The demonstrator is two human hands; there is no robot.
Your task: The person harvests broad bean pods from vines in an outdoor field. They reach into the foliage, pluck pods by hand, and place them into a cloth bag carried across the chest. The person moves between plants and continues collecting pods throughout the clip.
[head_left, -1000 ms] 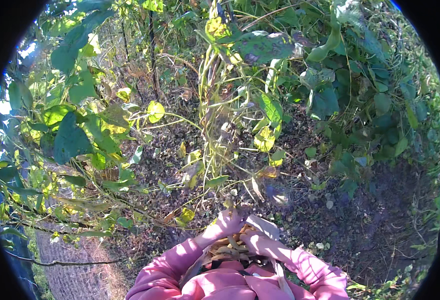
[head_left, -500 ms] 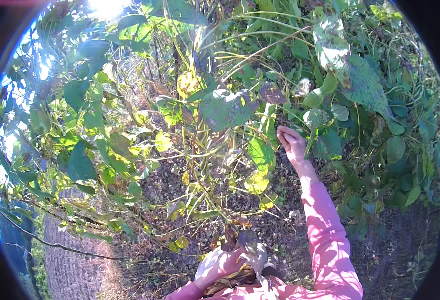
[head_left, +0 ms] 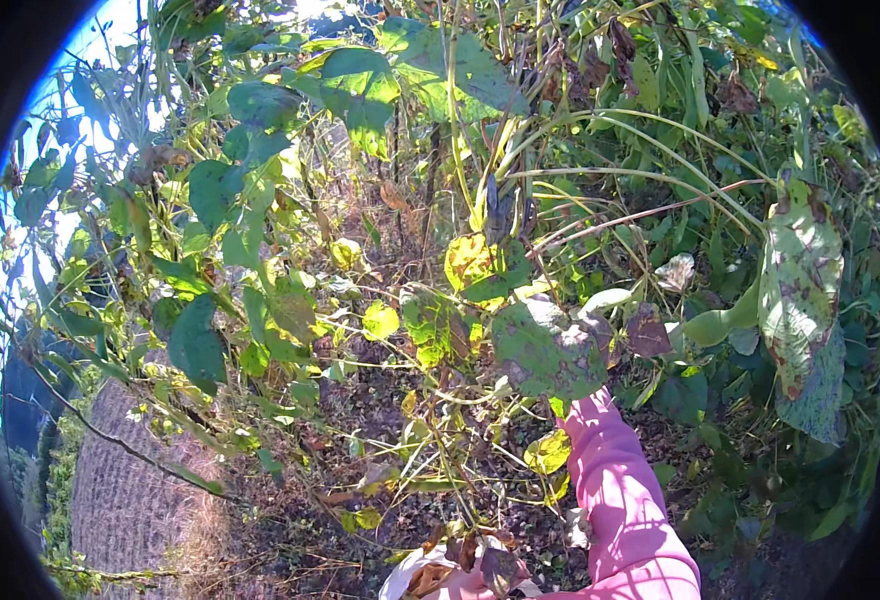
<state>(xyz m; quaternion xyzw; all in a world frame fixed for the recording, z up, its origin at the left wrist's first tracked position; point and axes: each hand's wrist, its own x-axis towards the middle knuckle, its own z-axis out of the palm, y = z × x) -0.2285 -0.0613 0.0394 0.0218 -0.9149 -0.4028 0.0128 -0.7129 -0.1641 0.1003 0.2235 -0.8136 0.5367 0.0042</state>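
Observation:
My right arm in its pink sleeve [head_left: 622, 485] reaches up into a climbing bean plant. A broad green leaf with grey-purple blotches [head_left: 548, 352] covers my right hand, so its fingers and anything in them are hidden. Close by are a plump green bean pod [head_left: 712, 325] and a yellow leaf [head_left: 547, 452]. At the bottom edge, my left hand [head_left: 468, 586] is partly cut off and appears closed around something. Dry brown, curled plant pieces [head_left: 428, 578] and a pale, bright patch lie against it; what it grips is unclear.
Long pale stems [head_left: 650, 172] arch across the upper right. A large spotted leaf [head_left: 802, 290] hangs at the right. Dense foliage surrounds the arm. A bare thin branch [head_left: 125, 440] crosses the lower left, with a ploughed-looking field [head_left: 120, 490] beyond.
My right hand, visible earlier beside the hanging stems, has gone behind the blotched leaf. The view has shifted, so the plants sit farther right and lower; my left hand is nearer the bottom edge.

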